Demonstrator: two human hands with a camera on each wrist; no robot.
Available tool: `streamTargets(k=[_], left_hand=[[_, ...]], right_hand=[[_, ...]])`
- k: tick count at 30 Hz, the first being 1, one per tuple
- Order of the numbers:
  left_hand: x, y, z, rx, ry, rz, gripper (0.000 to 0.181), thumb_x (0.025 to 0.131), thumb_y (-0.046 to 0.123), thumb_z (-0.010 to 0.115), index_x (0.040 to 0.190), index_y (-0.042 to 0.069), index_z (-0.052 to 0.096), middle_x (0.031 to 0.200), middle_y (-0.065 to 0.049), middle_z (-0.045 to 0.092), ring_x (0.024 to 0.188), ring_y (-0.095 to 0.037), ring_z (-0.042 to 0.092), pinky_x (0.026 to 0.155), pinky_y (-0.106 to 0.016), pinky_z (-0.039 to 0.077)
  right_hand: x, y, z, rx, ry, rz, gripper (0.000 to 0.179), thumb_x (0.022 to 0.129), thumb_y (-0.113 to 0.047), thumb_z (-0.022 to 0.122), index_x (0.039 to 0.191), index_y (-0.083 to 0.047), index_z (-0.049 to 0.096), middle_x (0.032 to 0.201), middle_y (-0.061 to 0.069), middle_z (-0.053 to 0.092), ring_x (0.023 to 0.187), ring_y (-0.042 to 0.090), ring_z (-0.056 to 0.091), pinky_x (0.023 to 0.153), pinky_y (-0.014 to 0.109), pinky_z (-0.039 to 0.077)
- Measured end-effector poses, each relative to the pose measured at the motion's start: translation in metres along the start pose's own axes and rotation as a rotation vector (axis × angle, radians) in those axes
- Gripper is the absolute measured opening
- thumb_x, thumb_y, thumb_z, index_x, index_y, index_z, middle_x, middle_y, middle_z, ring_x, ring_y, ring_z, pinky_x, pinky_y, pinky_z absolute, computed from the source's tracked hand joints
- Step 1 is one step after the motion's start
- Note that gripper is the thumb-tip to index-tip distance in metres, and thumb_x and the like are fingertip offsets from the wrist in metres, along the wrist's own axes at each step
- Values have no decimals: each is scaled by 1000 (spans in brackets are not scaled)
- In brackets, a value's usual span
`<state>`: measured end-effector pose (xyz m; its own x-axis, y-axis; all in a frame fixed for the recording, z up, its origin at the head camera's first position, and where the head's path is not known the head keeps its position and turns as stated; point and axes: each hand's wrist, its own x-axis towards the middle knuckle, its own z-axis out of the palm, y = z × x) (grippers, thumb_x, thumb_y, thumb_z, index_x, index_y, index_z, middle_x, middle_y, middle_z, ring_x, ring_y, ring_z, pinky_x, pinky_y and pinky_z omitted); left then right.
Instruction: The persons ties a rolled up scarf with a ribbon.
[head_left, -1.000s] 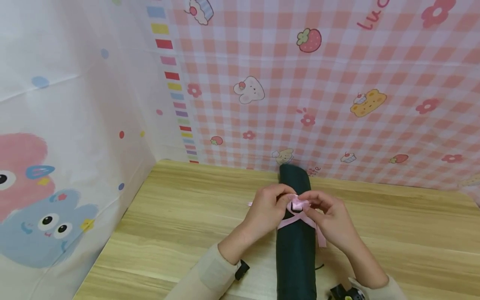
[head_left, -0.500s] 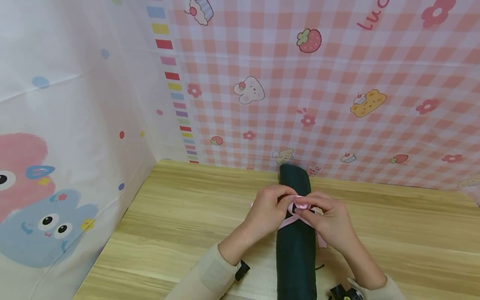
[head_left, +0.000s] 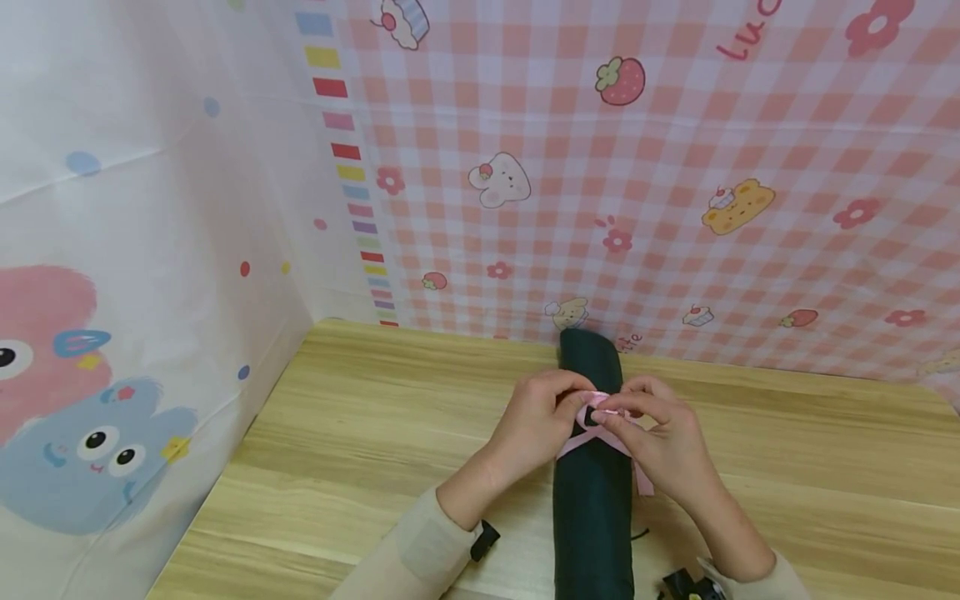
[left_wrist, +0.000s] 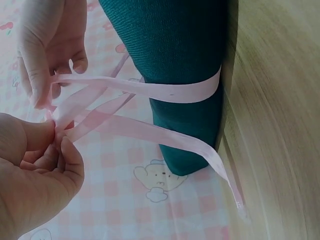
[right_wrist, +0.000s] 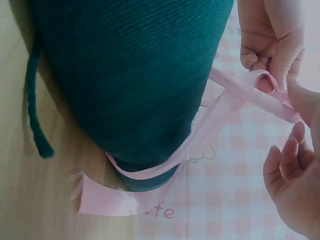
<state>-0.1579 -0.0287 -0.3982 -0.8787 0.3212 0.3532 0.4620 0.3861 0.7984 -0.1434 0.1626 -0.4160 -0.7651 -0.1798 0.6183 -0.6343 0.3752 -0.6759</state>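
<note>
A long dark green, cloth-covered roll (head_left: 592,517) lies on the table, pointing away from me. Pink ribbon (left_wrist: 180,92) passes around it and crosses above it, with loops raised between my hands. My left hand (head_left: 531,417) pinches the ribbon between thumb and fingers, just over the roll. Close on the other side, my right hand (head_left: 667,429) pinches another part of the ribbon between thumb and forefinger. One frayed ribbon end (right_wrist: 110,200) hangs beside the roll in the right wrist view. The exact crossing is partly hidden by my fingers.
A short green cord (right_wrist: 32,100) sticks out beside the roll. The wooden table (head_left: 360,467) meets a pink checked cloth (head_left: 660,150) behind and a white printed cloth (head_left: 150,250) at left. Black wrist devices (head_left: 484,542) sit by both cuffs.
My right thumb and fingers have closed in on the raised ribbon loop and shifted their grip on it, folding it smaller. My left hand and the roll have hardly moved.
</note>
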Motion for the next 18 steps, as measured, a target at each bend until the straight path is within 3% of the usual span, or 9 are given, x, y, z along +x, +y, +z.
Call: streamTargets(k=[4,8,13,18], left_hand=[[0,0,0,-4,-3,-3,14,104,6,64,104,5,78,93,-2,72,79,-7,57,68,-18,52],[-1,1,0,-5,-9,-5,15,104,5,64,104,5,79,94,-3,72,80,-8,57,68,-18,52],[-1,1,0,1,-7,-9,15,104,5,63,104,5,79,93,0,71,78,-8,57,65,-18,51],[0,2,1,8,1,0,16,104,5,63,104,6,79,94,1,72,79,-7,58,66,-18,52]], right_hand=[[0,-1,-2,-49,25,-13,27,73,15,86,90,-6,83,84,0,63,78,9,53,69,18,43],[0,-4,-5,-62,5,59,22,79,10,85,93,-6,83,84,-3,72,72,9,57,64,16,48],[0,-4,-5,-22,-2,164,17,84,7,83,95,-6,83,90,2,76,76,9,66,69,18,55],[0,-5,-3,-5,43,228,15,81,3,88,91,-5,82,92,6,77,77,8,69,71,18,57]])
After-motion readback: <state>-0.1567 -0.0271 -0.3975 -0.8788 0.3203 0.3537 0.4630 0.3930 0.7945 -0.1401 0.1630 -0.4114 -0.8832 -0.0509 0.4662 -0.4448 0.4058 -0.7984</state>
